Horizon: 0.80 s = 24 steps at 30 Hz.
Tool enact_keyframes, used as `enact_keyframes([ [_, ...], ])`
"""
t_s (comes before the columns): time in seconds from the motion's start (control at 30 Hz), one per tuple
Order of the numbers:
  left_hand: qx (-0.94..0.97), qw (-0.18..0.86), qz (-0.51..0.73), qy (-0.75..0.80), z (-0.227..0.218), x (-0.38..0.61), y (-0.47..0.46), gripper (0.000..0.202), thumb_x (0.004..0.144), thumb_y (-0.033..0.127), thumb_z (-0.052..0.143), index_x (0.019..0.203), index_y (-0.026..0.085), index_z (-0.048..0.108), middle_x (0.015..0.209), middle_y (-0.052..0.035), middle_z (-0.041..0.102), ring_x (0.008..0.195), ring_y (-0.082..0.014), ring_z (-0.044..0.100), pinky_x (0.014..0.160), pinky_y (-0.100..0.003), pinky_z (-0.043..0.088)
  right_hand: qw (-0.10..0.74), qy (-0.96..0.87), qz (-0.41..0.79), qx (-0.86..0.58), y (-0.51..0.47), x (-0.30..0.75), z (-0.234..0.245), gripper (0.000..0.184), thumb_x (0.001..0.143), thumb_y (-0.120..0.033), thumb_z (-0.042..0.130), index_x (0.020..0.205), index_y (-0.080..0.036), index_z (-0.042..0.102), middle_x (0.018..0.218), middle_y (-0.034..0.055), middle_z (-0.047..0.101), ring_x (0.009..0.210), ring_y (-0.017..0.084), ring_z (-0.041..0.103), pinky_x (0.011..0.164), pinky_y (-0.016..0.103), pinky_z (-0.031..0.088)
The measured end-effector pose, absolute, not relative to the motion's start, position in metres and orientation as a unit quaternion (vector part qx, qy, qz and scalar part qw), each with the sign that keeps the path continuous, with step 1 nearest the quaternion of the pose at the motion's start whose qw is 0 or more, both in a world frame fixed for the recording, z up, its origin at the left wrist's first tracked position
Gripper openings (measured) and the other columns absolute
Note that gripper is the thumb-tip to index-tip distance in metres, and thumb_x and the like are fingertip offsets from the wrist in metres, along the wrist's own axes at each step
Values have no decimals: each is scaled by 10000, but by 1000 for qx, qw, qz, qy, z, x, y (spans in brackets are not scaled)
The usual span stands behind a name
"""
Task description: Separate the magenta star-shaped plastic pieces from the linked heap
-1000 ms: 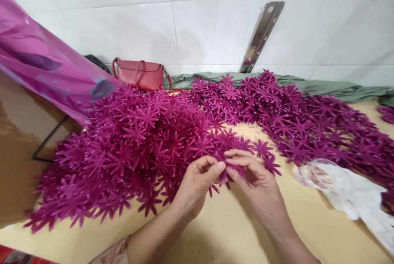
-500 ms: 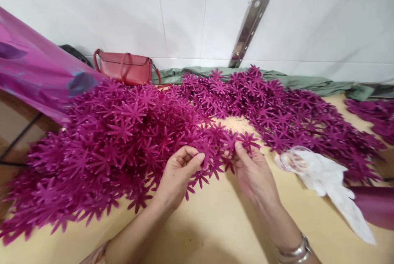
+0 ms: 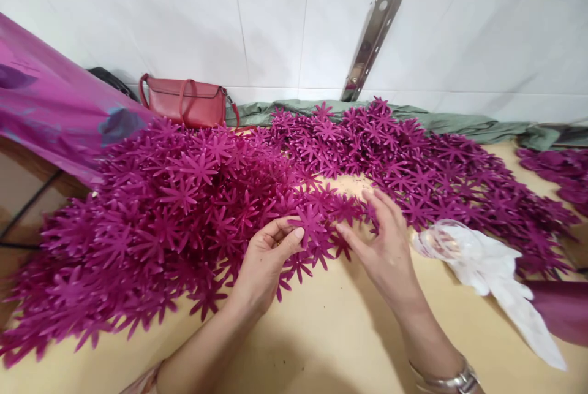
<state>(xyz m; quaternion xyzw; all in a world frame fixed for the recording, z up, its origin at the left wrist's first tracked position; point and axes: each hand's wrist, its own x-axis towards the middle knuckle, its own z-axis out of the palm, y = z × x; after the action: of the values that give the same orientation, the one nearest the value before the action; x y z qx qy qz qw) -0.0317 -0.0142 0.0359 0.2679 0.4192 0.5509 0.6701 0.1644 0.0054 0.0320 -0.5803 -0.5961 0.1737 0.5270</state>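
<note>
Between thumb and fingers, my left hand [image 3: 266, 259] pinches a magenta star-shaped artificial flower piece [image 3: 310, 226] with narrow petals. My right hand [image 3: 386, 247] is just to its right, thumb and fingers apart, with nothing seen in its grasp. Its fingertips are close to more of the same pieces at the pile's edge. A large heap of these magenta flower pieces [image 3: 179, 198] spreads left of and behind my hands. Another bank of them [image 3: 413, 167] runs back and to the right.
Against the tiled wall sit a red handbag [image 3: 186, 102] and a green cloth [image 3: 459, 121]. A metal bracket [image 3: 374, 45] stands upright there. To the right lie a white glove [image 3: 496, 265] and a clear plastic ring [image 3: 438, 239] on the yellow tabletop [image 3: 316, 345]. Pink sheeting [image 3: 59, 87] slopes at left.
My right hand has let go of a flower piece and its fingers have spread apart, reaching slightly farther forward. My left hand keeps its pinch almost in place.
</note>
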Motion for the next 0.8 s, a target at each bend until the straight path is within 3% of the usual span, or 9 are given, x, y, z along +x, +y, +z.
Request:
enact_keyframes([
  [0.07, 259, 668, 549, 430, 37, -30, -14, 220, 754, 307, 905, 865, 179, 764, 800, 19, 704, 724, -81, 617, 741, -199, 516, 505, -648, 82, -564, 1, 162, 39, 595, 829, -386, 823, 1377, -269, 622, 1524, 143, 512, 1455, 343, 428, 1223, 603, 297],
  [0.13, 259, 669, 549, 428, 39, -27, -14, 239, 735, 316, 917, 827, 171, 751, 768, 23, 702, 688, -77, 613, 711, -195, 516, 500, -683, 69, -527, -6, 154, 45, 423, 885, -365, 772, 1289, -291, 673, 1450, 124, 558, 1397, 327, 481, 1189, 581, 346],
  [0.3, 282, 690, 524, 411, 40, -24, -16, 247, 739, 342, 914, 831, 161, 774, 718, 4, 733, 645, -84, 638, 676, -194, 523, 489, -680, 223, -499, -14, 137, 44, 64, 900, -334, 754, 938, -283, 758, 1197, 74, 682, 1202, 287, 600, 1058, 504, 464],
  [0.4, 307, 697, 495, 417, 40, -27, -18, 261, 744, 340, 908, 918, 170, 815, 797, -34, 786, 697, -118, 692, 720, -232, 557, 498, -613, 374, -486, -13, 137, 39, 86, 916, -331, 721, 886, -256, 749, 1148, 71, 704, 1114, 250, 659, 983, 435, 516],
  [0.5, 331, 692, 485, 420, 41, -29, -17, 271, 736, 343, 911, 940, 182, 832, 811, -43, 801, 722, -138, 718, 737, -251, 569, 499, -573, 445, -475, -10, 140, 37, 140, 911, -368, 720, 853, -243, 746, 1130, 68, 717, 1094, 235, 666, 933, 385, 534],
  [0.67, 343, 671, 480, 449, 40, -31, -14, 306, 696, 343, 931, 936, 179, 836, 792, -38, 800, 705, -151, 710, 736, -275, 577, 539, -527, 424, -502, -4, 151, 36, 191, 910, -416, 725, 840, -238, 728, 1052, 54, 733, 971, 209, 671, 875, 355, 544],
  [0.8, 347, 652, 486, 468, 34, -36, -13, 245, 745, 361, 899, 879, 173, 817, 763, -16, 762, 690, -120, 668, 730, -241, 550, 551, -526, 408, -503, -1, 157, 36, 203, 900, -433, 736, 849, -237, 727, 1053, 59, 738, 972, 214, 674, 888, 366, 545],
])
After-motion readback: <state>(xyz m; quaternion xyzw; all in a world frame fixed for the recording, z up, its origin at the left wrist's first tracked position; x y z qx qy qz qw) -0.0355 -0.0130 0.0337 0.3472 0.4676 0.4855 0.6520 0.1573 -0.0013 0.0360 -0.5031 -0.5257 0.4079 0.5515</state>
